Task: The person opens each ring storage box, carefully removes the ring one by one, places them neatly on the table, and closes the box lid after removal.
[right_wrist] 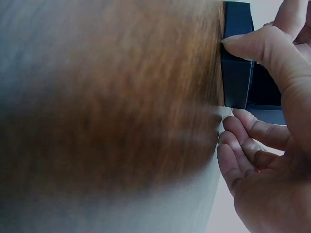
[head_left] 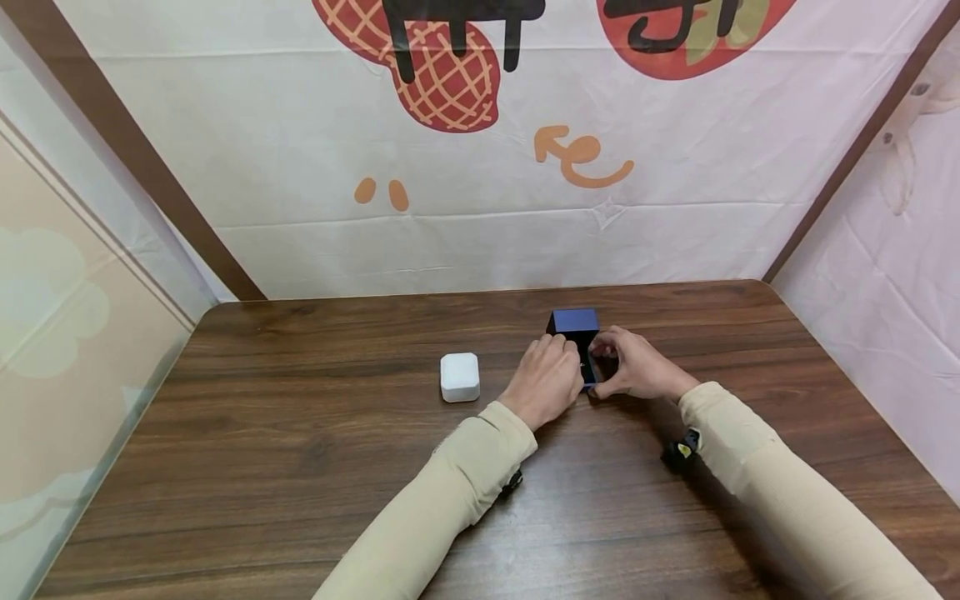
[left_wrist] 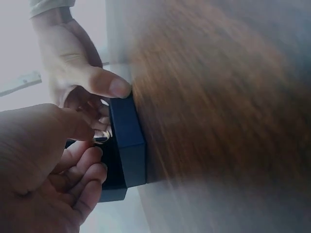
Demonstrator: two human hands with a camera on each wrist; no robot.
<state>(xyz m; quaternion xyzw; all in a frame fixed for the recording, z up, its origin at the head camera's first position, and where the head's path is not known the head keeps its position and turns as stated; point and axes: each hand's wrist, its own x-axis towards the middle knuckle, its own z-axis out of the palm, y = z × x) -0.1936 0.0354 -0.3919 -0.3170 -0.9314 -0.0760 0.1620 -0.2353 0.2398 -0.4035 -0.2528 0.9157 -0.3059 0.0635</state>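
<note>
A dark blue ring box (head_left: pixel 575 320) stands on the table with its lid raised. My left hand (head_left: pixel 546 379) reaches over the box from the left. In the left wrist view, its thumb and forefinger pinch a thin gold-coloured ring (left_wrist: pixel 102 141) at the box's opening. Whether the ring's lower part sits in the lining is hard to tell. From the right, my right hand (head_left: pixel 637 365) grips the base of the box. Its thumb presses the front wall, and its other fingers bend along the side, as the right wrist view shows.
A white box (head_left: pixel 460 377) with rounded corners, closed, stands to the left of my left hand. The dark wooden table (head_left: pixel 322 450) ends at a printed cloth wall (head_left: pixel 480 250) behind, with further cloth walls at both sides.
</note>
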